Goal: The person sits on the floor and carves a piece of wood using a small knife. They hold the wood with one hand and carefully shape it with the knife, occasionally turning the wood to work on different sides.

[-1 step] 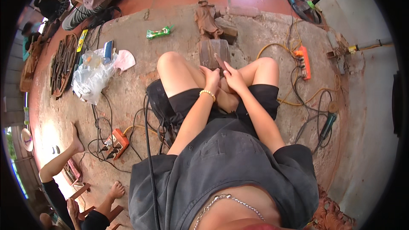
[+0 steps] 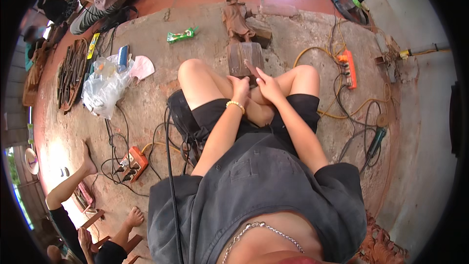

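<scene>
My left hand point(image 2: 239, 89) is closed between my bent knees, close to the near end of a brown wooden block point(image 2: 238, 55). Whatever lies within its fingers is hidden. In my right hand point(image 2: 270, 89) is a slim reddish-brown strip point(image 2: 251, 68), its far end pointing up and left over the block. The strip's exact kind is too small to make out. Beyond the block lies a carved wooden figure point(image 2: 237, 21), which seems joined to it, with a short wood piece point(image 2: 262, 37) beside it.
To the left are a tray of slender tools point(image 2: 73, 76), a clear plastic bag point(image 2: 103, 93), a pink mask point(image 2: 142, 67) and a green packet point(image 2: 181, 35). Orange power strips point(image 2: 133, 164) with cables flank me; a green power tool point(image 2: 376, 142) lies right. Other people sit left.
Both hands have shifted very slightly, and the strip in my right hand has tilted a little. The surrounding things stay in place.
</scene>
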Available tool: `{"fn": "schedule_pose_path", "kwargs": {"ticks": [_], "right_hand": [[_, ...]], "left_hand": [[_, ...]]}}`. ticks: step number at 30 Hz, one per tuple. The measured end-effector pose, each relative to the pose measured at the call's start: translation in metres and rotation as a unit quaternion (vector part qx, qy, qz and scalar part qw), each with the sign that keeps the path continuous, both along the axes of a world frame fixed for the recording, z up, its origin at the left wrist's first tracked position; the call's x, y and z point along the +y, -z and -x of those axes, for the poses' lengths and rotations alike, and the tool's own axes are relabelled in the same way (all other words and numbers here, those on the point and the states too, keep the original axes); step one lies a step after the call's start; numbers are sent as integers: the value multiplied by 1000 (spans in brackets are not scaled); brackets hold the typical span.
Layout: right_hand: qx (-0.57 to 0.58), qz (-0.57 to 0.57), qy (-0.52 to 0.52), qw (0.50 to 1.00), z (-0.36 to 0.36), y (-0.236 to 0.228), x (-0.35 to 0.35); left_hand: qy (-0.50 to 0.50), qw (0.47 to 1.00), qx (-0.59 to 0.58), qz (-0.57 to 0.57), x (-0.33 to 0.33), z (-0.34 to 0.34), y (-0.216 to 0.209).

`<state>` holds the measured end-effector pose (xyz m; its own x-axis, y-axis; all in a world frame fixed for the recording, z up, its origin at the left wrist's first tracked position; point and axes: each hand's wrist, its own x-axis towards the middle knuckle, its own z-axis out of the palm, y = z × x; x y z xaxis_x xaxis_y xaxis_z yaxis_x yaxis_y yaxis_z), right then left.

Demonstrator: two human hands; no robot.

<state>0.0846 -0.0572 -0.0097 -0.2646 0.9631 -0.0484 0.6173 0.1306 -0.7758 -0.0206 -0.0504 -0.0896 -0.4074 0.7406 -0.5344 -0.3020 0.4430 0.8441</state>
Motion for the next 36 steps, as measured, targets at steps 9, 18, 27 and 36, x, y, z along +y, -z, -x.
{"fn": "schedule_pose_path", "kwargs": {"ticks": [9,18,27,36], "right_hand": [[-138,-132,-135,972,-36,21,68],[-180,-173,-114,962,-36,6,70],[-30,-77,-57,995,-32,31,40],[-193,-100,-163,962,-50,10,45]], "left_hand": [[14,972,-234,-16,-9,21,-27],[20,965,-261,-34,-13,21,-25],[50,971,-235,-7,-13,20,-22],[71,970,-232,-8,-12,21,-26]]}}
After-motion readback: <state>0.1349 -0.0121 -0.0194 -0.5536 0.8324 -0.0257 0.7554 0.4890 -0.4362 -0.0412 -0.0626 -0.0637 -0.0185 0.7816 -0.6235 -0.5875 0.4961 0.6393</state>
